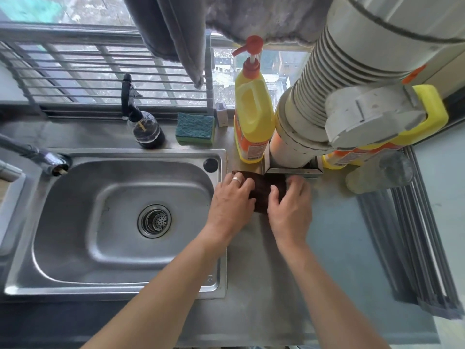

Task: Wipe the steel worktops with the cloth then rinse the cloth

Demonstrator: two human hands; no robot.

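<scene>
A dark brown cloth [263, 188] lies flat on the steel worktop [327, 235] just right of the sink, in front of the pipe's base. My left hand [230, 201], with a ring on one finger, presses on the cloth's left part. My right hand [290, 206] presses on its right part, fingers spread over it. Both hands cover much of the cloth. The steel sink [120, 222] is to the left, its basin holding only the drain strainer [154, 221]. The tap spout [35, 156] reaches in from the left edge.
A thick ribbed pipe [319, 96] stands right behind the cloth. A yellow pump bottle [253, 107], a spray bottle [143, 127] and a green sponge [195, 128] stand along the back. A rolled drying rack [412, 230] lies at the right; grey cloths [176, 28] hang overhead.
</scene>
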